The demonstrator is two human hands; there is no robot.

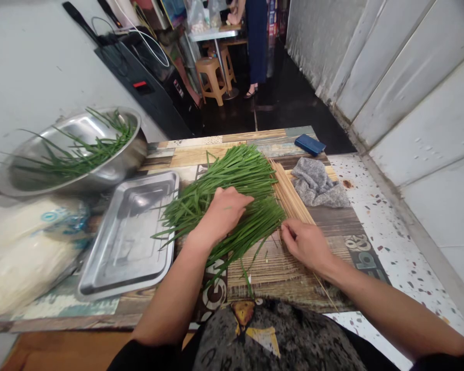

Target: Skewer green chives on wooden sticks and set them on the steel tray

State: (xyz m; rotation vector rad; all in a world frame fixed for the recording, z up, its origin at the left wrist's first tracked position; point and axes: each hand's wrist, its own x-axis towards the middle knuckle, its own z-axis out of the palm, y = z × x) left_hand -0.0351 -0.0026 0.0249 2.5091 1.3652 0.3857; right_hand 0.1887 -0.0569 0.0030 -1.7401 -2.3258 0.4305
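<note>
A large heap of green garlic chives (235, 170) lies on the wood-patterned table, with a smaller bunch (251, 221) spread at its near side. My left hand (225, 210) is on the chives, its fingers curled down into them and partly hidden by the back of the hand. At the cut ends on the right, my right hand (307, 243) is closed in a pinch. A thin bamboo skewer (327, 293) runs out from under this hand towards me and appears held in it. Beyond it lies a bundle of bamboo skewers (290, 190) alongside the chives.
Left of the chives sits a metal tray (139, 232). Behind it stands a steel bowl (131, 139) with more chives. A filled plastic bag (31, 247) lies at far left. A grey cloth (319, 183) and a dark blue box (310, 145) lie right. Another person stands at a back table.
</note>
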